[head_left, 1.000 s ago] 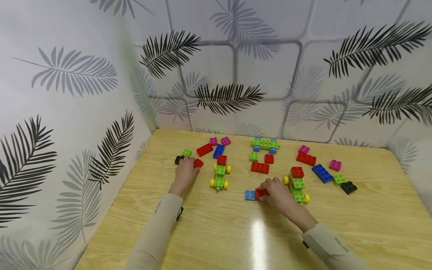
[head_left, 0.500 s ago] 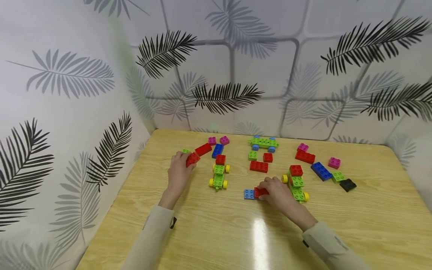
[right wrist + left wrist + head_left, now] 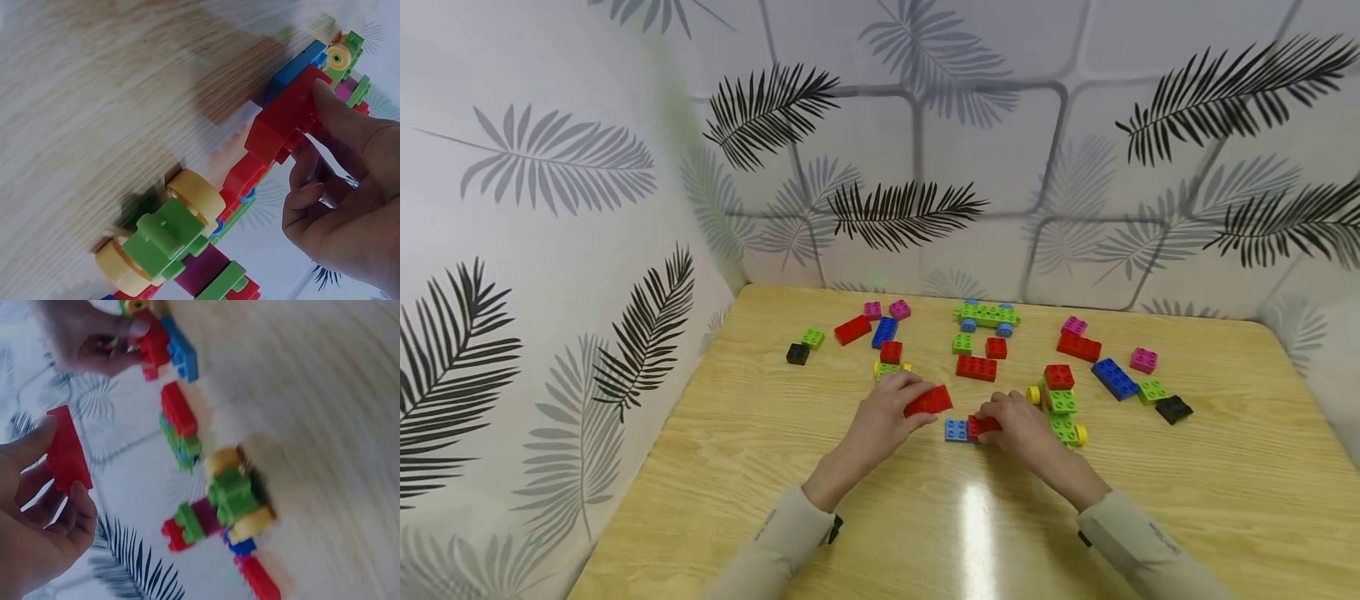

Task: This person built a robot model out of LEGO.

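Observation:
My left hand (image 3: 882, 421) holds a red building brick (image 3: 931, 401) between thumb and fingers, above the table and left of the right hand. The left wrist view shows this red brick (image 3: 69, 450) side-on. With thumb and fingers, my right hand (image 3: 1024, 429) pinches another red brick (image 3: 982, 427), partly covered by the fingers. A light blue brick (image 3: 956, 430) lies beneath it, its left studs bare; the right wrist view shows the red brick (image 3: 287, 115) on top of the blue one (image 3: 294, 72). A yellow-wheeled green brick car (image 3: 889, 371) is partly hidden behind my left hand.
Right of my right hand stands a second yellow-wheeled car (image 3: 1062, 404). A blue-wheeled green base (image 3: 987, 317) is at the back. Loose bricks lie around, including a long red one (image 3: 976, 368), a blue one (image 3: 1116, 379) and black ones (image 3: 797, 354) (image 3: 1174, 409).
My left hand has lifted a red brick from the left group and carried it right, near the right hand. The right hand has kept its grip in the same place.

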### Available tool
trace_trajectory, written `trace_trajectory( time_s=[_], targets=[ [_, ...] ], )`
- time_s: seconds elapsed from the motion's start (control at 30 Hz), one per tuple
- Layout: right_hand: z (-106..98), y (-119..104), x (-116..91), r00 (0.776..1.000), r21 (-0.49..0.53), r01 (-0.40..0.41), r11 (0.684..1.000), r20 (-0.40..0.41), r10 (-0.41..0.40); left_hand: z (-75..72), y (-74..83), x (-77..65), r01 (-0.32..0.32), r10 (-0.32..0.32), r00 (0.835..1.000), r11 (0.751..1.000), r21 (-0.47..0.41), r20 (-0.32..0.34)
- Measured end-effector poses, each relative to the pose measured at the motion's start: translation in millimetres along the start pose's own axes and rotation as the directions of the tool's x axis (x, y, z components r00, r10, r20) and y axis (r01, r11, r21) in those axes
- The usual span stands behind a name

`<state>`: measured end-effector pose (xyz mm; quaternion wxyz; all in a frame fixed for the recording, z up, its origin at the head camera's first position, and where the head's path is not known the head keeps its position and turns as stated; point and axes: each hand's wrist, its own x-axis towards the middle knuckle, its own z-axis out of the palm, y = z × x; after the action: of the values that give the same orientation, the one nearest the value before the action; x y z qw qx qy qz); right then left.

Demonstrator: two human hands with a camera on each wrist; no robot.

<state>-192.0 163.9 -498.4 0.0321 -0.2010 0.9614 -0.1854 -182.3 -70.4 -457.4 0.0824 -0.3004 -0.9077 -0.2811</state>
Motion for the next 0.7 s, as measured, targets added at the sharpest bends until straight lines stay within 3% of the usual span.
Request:
trace_trajectory(
  time_s=[0.13, 0.27, 0.7],
  targets=[
    [1.1, 2.2, -0.3, 1.000, -0.014, 0.009, 1.000, 0.001, -0.009, 21.0, 5.3, 5.7, 0.015, -0.025, 0.990, 0.997, 0.070, 0.139],
    [2.6, 3.5, -1.0, 1.000, -0.007, 0.023, 1.000, -0.012, -0.023, 37.3, 7.2, 9.9, 0.016, -0.040, 0.976, 0.994, 0.113, 0.214],
    [1.4, 4.0, -2.2, 1.000, -0.017, 0.014, 1.000, -0.009, -0.015, 57.6, 0.8, 16.1, 0.037, -0.062, 0.966, 0.994, 0.104, 0.251]
  ],
)
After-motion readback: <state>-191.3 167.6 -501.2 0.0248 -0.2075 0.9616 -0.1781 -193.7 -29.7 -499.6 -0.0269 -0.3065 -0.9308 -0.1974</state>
